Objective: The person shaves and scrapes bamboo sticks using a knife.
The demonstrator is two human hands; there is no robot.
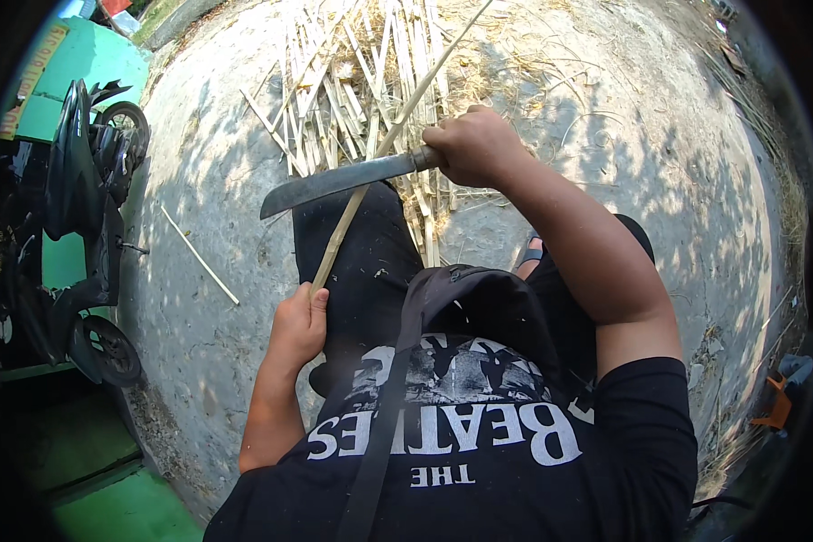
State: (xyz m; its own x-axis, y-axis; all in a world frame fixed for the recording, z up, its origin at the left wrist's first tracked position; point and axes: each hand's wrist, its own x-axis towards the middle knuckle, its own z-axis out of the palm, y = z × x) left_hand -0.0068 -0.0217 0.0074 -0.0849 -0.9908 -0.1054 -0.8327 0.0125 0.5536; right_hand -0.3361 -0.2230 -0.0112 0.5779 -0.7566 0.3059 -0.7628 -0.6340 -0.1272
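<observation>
My left hand (299,323) is closed round the near end of a long bamboo strip (337,237), thumb along its top. The strip slants away from me to the upper right, over my dark-trousered leg. In my right hand (476,149) I grip the wooden handle of a machete (339,178). Its broad blade points left and crosses over the strip above my knee. Whether the edge touches the strip or only passes above it, I cannot tell. The handle is mostly hidden in my fist.
Ahead on the concrete lies a loose pile of split bamboo strips (332,113), with thin shavings (560,77) to its right. One single strip (199,255) lies at left. A black motorcycle (86,190) stands by a green wall. An orange object (773,403) sits at far right.
</observation>
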